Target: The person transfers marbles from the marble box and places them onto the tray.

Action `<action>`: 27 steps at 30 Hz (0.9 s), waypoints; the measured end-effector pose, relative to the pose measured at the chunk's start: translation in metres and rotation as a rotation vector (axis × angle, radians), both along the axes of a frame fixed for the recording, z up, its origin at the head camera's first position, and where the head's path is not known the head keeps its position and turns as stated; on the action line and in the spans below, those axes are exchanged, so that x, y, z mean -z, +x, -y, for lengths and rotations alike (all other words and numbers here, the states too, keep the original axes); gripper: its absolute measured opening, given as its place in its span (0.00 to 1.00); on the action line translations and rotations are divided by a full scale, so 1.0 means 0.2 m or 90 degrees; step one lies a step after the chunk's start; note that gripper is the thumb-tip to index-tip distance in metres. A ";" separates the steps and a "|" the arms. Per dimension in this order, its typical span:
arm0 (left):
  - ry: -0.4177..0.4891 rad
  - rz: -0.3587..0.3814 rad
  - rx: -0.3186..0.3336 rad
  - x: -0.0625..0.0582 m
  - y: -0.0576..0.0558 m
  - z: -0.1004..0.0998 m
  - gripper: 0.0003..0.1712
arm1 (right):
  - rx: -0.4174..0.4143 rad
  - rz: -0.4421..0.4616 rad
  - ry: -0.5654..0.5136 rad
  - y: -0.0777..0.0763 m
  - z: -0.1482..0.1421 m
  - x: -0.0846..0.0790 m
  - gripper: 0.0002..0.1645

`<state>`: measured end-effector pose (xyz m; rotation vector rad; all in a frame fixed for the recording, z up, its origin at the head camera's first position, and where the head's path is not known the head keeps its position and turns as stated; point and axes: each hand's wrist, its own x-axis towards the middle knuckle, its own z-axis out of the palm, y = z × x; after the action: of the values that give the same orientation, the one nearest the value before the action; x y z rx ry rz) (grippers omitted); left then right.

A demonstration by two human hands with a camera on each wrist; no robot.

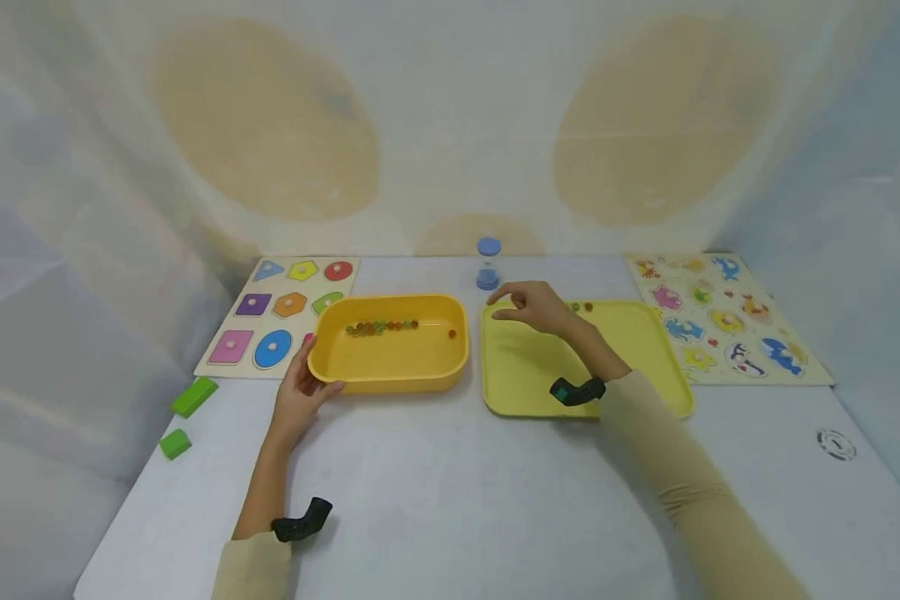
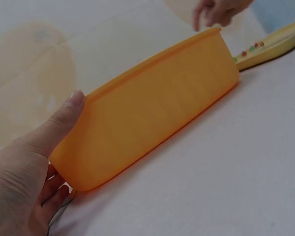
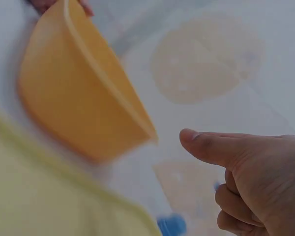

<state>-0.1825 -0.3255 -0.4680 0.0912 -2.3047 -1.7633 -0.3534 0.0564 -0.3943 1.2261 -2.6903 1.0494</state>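
Note:
My left hand (image 1: 297,398) grips the near left corner of an orange-yellow plastic tub (image 1: 388,386), its thumb on the front wall and its fingers round the left end. Inside lies a row of small green and amber marbles (image 1: 381,327), with one reddish marble (image 1: 452,334) apart near the right wall. My right hand (image 1: 537,307) hovers over the left part of a pale yellow tray (image 1: 510,379). Its thumb and forefinger curve with a gap between them, and no object shows there. Beyond that hand, a few marbles (image 1: 588,307) lie at the tray's far edge.
A shape puzzle board (image 1: 221,350) lies behind the tub at left, an animal puzzle board (image 1: 708,337) right of the tray. A blue sand timer (image 1: 487,265) stands at the back. Green blocks (image 1: 193,397) lie at the left edge, a round chip (image 1: 836,445) at far right.

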 end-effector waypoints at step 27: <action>-0.036 0.000 -0.011 0.02 -0.05 -0.07 0.44 | -0.052 0.075 0.209 -0.12 0.71 0.07 0.13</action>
<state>-0.1922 -0.3118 -0.4720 0.1012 -2.3439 -1.6887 -0.3775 -0.0853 -0.4089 1.3686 -3.0200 0.7253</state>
